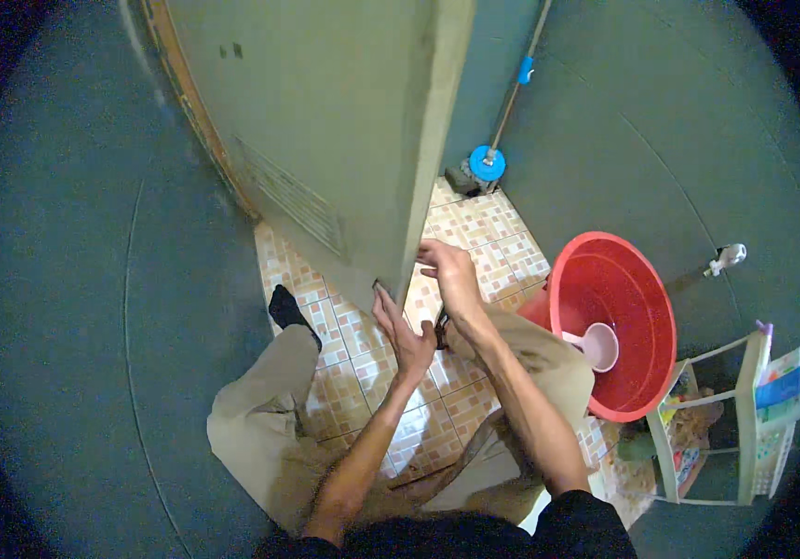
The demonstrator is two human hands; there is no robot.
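Observation:
A grey-green door [325, 121] with a louvred vent [293, 196] stands open over a tiled floor [474, 224]. My left hand [402, 331] reaches up with its fingers stretched out, and the fingertips touch the door's bottom corner [379, 284]. My right hand [447, 270] is just above it, fingers curled against the door's narrow edge [423, 186]. A small dark object [439, 328] shows between my left thumb and right wrist; what it is cannot be made out. I am crouched, with beige trouser legs [260, 410] and a black sock [285, 306] below.
A red basin [647, 307] holding a pale pink scoop [597, 347] stands to the right. A white shelf rack [745, 419] with bottles is at the far right. A mop with a blue head [488, 164] leans in the back corner. A wall tap [726, 256] sticks out above the basin.

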